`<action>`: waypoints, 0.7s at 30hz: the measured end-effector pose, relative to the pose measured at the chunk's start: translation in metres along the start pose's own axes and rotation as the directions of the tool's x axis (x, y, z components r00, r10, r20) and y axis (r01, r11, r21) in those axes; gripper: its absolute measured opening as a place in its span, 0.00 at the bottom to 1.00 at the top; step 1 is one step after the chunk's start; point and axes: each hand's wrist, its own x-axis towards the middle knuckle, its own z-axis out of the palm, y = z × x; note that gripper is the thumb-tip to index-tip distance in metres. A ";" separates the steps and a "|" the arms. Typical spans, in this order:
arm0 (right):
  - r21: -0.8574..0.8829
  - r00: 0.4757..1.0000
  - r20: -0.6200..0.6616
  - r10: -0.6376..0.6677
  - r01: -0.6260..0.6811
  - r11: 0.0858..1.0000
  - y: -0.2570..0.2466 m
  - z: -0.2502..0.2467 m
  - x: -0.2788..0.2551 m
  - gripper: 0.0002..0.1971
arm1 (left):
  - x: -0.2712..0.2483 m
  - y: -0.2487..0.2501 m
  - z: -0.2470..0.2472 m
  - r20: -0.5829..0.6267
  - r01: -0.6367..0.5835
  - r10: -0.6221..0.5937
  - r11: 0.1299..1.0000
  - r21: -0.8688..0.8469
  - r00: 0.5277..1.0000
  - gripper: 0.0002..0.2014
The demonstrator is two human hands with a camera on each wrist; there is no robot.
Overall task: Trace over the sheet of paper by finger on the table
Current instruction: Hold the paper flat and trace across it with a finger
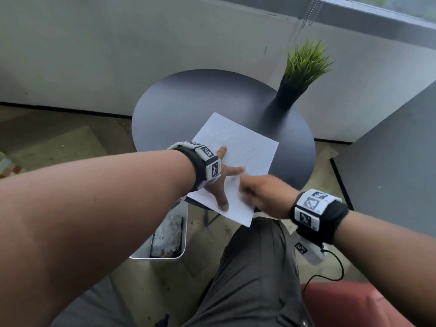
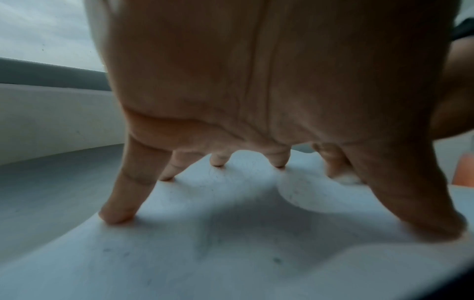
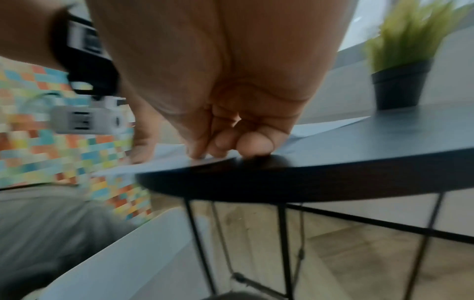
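The left hand (image 1: 218, 185) presses spread, straight fingers on the white paper sheet (image 1: 245, 147) on the round dark bench (image 1: 188, 102). The right hand (image 1: 264, 195), fingers curled, seemingly touches the sheet's near edge, grasping nothing.

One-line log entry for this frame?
left hand: spread, pressing sheet of paper | right hand: curled, fingertips on sheet | table: round

This looks like a lounge or break corner in an office or shared space rather than a workshop. A small round dark surface (image 1: 188, 102) on thin black metal legs (image 3: 284, 243) stands close to a plain grey low wall (image 1: 141, 43), with a window (image 1: 389, 5) above it and a bead blind chain (image 1: 311, 10) hanging down. A potted grass plant (image 1: 299, 72) in a black pot decorates the surface — a typical waiting-area touch. The floor (image 1: 59, 138) is wood-look plank, scuffed, and a red cushioned seat (image 1: 354, 305) shows at the lower edge.
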 end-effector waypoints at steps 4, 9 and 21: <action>0.046 0.943 -0.140 0.303 -0.300 0.953 0.016 -0.011 0.005 0.05 | 0.010 -0.004 0.012 -0.042 -0.007 0.005 0.999 -0.032 0.999 0.65; -0.038 0.998 0.020 -0.053 0.054 0.998 -0.026 0.008 -0.006 0.07 | 0.011 -0.003 0.011 -0.031 0.010 -0.010 1.000 -0.005 0.999 0.70; -0.013 0.996 0.086 0.001 0.000 1.000 -0.021 0.004 0.002 0.03 | 0.011 -0.002 0.010 -0.031 0.007 -0.007 1.000 -0.001 0.999 0.70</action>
